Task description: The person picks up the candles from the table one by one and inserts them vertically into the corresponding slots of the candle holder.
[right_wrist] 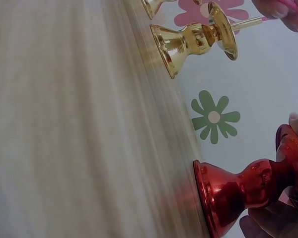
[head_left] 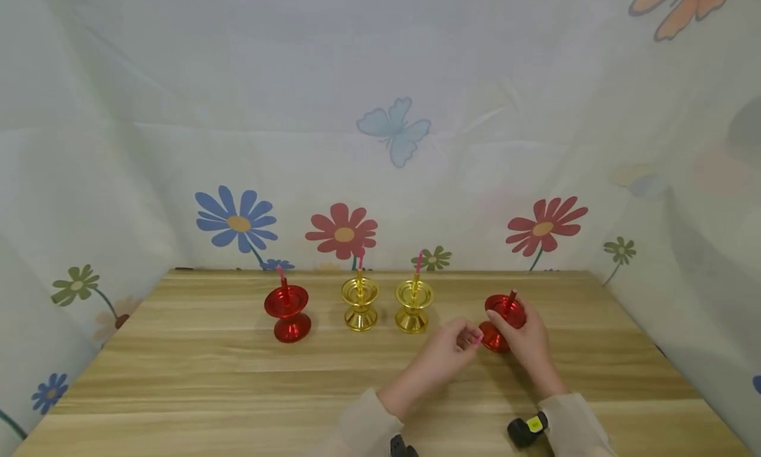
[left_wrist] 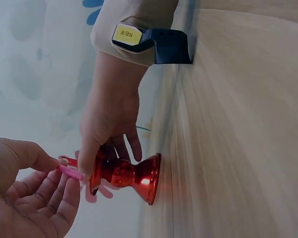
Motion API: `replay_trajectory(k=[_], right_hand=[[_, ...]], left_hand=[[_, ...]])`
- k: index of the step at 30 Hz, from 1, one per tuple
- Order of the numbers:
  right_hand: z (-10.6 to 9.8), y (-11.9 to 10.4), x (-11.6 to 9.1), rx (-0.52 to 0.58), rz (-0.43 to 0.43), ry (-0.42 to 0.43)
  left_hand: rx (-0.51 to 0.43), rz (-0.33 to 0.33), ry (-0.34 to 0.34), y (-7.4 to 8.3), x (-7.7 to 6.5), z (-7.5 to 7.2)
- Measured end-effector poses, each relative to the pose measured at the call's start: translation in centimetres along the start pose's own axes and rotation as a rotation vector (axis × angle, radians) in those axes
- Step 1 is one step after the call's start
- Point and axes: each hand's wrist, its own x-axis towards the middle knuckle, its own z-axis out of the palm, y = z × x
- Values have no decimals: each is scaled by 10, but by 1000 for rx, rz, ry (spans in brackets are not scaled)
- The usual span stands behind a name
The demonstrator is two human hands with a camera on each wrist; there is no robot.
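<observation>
On the right of the table, my right hand (head_left: 531, 341) grips the cup of a red shiny candle holder (head_left: 495, 339), whose foot stands on the wood. A short red tube (head_left: 511, 300) rises from its dish. Between the thumb and fingers of my left hand (head_left: 446, 350) is a thin pink candle (head_left: 479, 339), held just left of that holder. In the left wrist view the pink candle (left_wrist: 71, 172) lies close to the holder's rim, by the right thumb; whether they touch I cannot tell. The right wrist view shows the red holder (right_wrist: 236, 191) upright, its rim partly covered by fingers.
Left of my hands stand two gold candle holders (head_left: 414, 318) and another red one (head_left: 292, 327), each bearing a pink candle. The wooden table (head_left: 226, 391) reaches back to a flower-printed cloth (head_left: 285, 166). A dark wrist device (head_left: 526, 430) sits at my right cuff.
</observation>
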Motion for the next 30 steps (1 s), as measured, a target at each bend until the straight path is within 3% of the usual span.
replay_trajectory(k=[12, 22, 30], right_hand=[[-3, -2, 2, -33, 11, 1], [-2, 0, 3, -13, 20, -14], [-1, 3, 5, -10, 10, -13]], left_hand=[[-63, 89, 57, -6, 25, 8], [-270, 93, 140, 2, 43, 9], [-300, 86, 147, 5, 61, 12]])
